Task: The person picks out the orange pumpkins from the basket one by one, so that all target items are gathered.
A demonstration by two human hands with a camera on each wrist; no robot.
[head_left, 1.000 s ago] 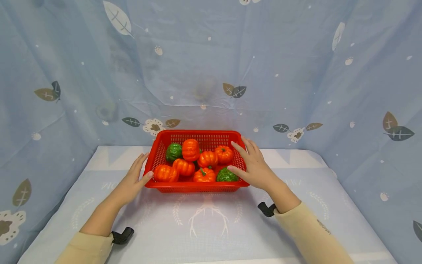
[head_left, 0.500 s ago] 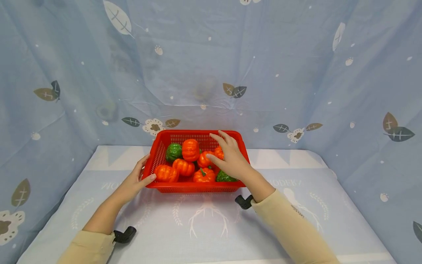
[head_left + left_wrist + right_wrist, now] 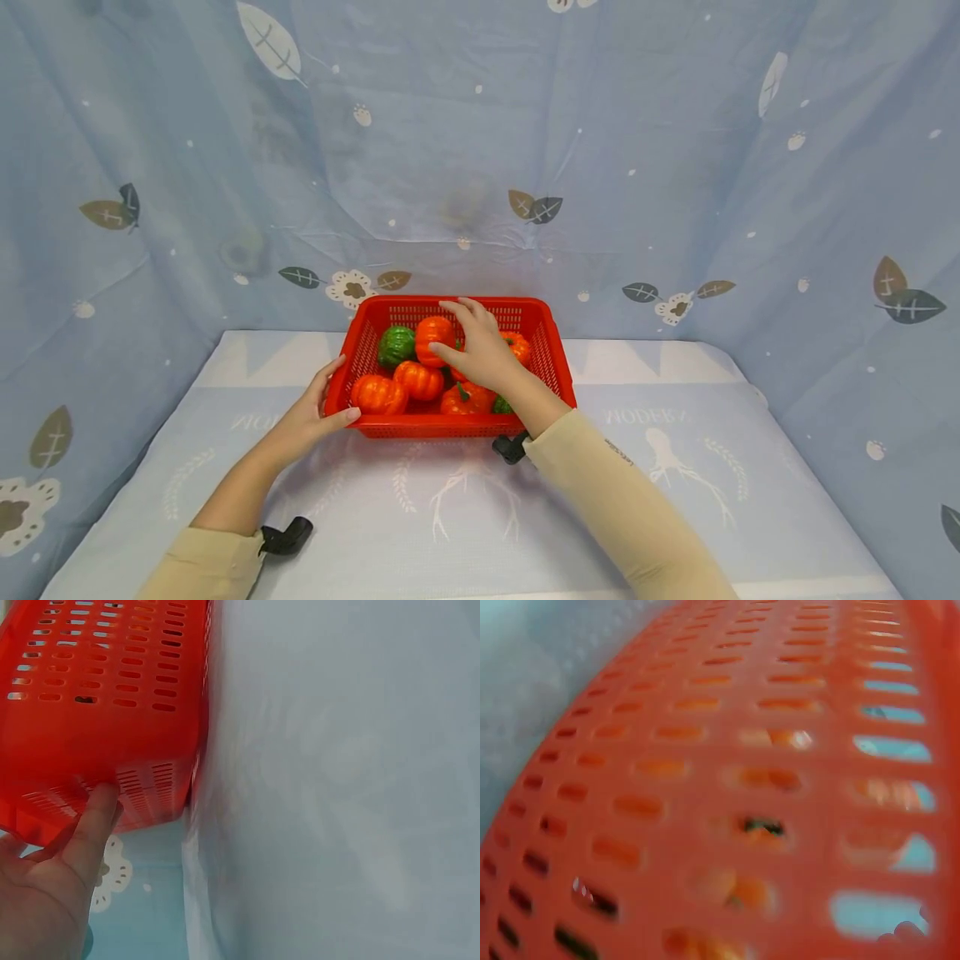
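A red slotted plastic basket [image 3: 450,427] holds several toy pumpkins, orange and green. My left hand [image 3: 303,423] grips its left front corner, with the thumb along the front and the fingers on the left side. The left wrist view shows this hand [image 3: 56,889] against the red wall. My right hand [image 3: 483,354] reaches over the basket, fingers spread and loosely bent. Its thumb tip overlaps an upright orange pumpkin [image 3: 431,337], and the fingertips stand above and behind it. The right forearm covers part of a green pumpkin [image 3: 502,406] at the front right.
A green pumpkin [image 3: 396,347] lies at the basket's back left, and two orange ones, a ribbed pumpkin [image 3: 418,381] and another pumpkin [image 3: 378,395], lie in front. A pale printed cloth [image 3: 480,517] covers the table. Behind hangs a blue leaf-patterned curtain [image 3: 450,167].
My right hand has moved left from the basket's right rim across the inside to the upright orange pumpkin. The left hand has settled slightly closer onto the left corner. The basket has stayed put.
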